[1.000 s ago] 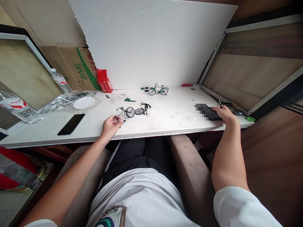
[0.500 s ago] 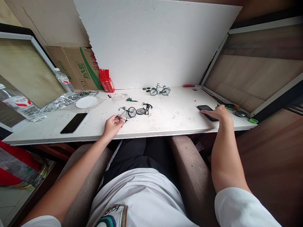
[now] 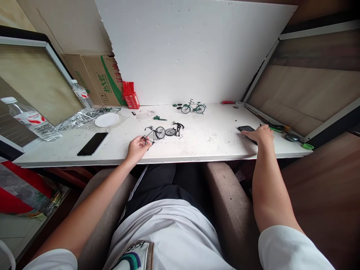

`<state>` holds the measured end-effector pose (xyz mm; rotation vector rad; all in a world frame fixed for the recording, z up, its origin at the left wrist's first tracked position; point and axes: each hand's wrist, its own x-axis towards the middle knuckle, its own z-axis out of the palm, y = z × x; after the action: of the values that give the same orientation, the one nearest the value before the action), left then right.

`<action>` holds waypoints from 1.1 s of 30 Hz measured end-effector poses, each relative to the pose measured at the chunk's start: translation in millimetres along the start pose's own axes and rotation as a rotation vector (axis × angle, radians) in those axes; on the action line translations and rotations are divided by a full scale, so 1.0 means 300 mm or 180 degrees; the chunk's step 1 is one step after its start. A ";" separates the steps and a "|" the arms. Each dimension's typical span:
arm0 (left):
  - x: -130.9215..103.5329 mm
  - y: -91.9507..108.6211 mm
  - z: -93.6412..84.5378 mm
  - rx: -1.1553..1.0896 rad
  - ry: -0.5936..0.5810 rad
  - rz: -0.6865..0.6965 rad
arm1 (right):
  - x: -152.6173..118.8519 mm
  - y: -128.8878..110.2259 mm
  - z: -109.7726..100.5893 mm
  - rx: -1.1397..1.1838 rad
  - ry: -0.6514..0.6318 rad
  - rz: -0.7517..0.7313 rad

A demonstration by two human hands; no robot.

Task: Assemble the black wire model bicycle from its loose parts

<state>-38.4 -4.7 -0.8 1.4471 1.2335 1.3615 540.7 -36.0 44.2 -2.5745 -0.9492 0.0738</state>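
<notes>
My left hand (image 3: pixel 137 148) is closed on a small black model bicycle (image 3: pixel 152 137) near the table's front edge. Its handlebar and one spoked wheel (image 3: pixel 160 132) stick out past my fingertips. Just right of that lie a loose wheel (image 3: pixel 170 132) and a curved black part (image 3: pixel 178 127). At the table's right side, my right hand (image 3: pixel 261 134) reaches over a black phone-like object (image 3: pixel 246 129), thumb stretched out across it and apart from the fingers. Those fingers, partly hidden, lie close to some long thin tools (image 3: pixel 274 126).
A green model bicycle (image 3: pixel 193 108) stands at the back, with a green part (image 3: pixel 159 118) in front. Leftward are a phone (image 3: pixel 92 144), a white disc (image 3: pixel 107 120), water bottles (image 3: pixel 35 120) and a red box (image 3: pixel 131 98). A dark oval object (image 3: pixel 292 137) and green ring (image 3: pixel 307 146) lie right.
The whole view has shifted slightly, so the table appears further right. My left hand keeps the black model bicycle, and my right hand stays over the black object with little movement.
</notes>
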 end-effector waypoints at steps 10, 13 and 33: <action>0.007 -0.021 -0.001 -0.0081 -0.0036 0.0097 | 0.006 -0.014 -0.001 -0.0338 -0.0156 0.0168; 0.006 -0.018 0.001 -0.0079 -0.0039 0.0123 | 0.011 0.002 -0.007 -0.0328 -0.0194 0.0173; 0.011 0.010 -0.026 0.0016 -0.0414 0.0102 | 0.091 0.091 -0.041 -0.0036 -0.0355 -0.0335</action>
<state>-46.0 -2.7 4.0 1.5397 1.1355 1.2649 580.5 -41.9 47.6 -2.5480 -1.1270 0.1849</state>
